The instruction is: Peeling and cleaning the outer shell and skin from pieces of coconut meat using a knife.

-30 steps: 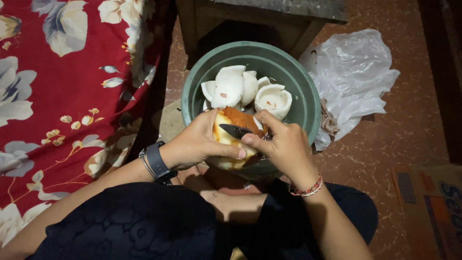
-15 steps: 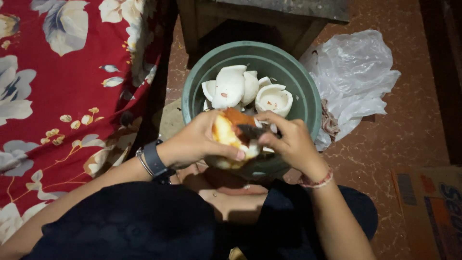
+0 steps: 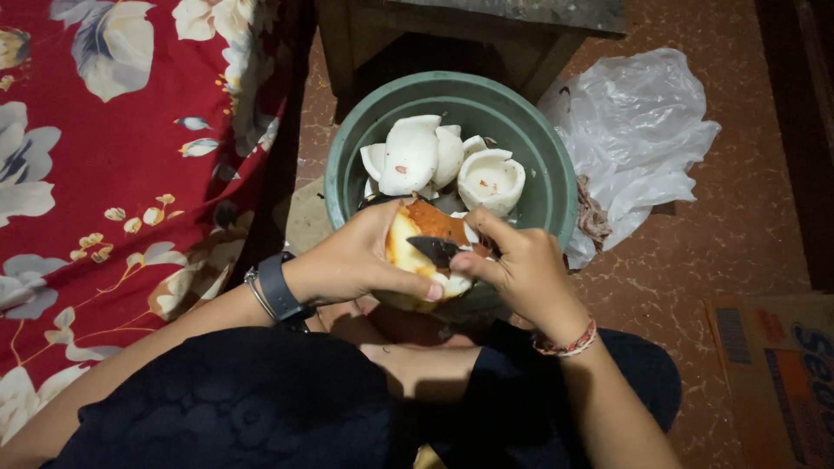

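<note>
Held over the near rim of the green basin (image 3: 556, 187): coconut piece (image 3: 417, 252), brown-orange skin on top, pale flesh showing below. Cupped by left hand (image 3: 352, 260), thumb pressed along its near side. Knife (image 3: 434, 249) pinched in right hand (image 3: 521, 269), dark blade lying crosswise, tip pointing left. White peeled coconut pieces (image 3: 413, 156) heaped in the basin's far half. Right of the basin, crumpled plastic bag (image 3: 634, 130); left, red floral cloth (image 3: 113, 156).

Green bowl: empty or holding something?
Holding something: white coconut pieces lie piled inside the green bowl, at its far side.
</note>
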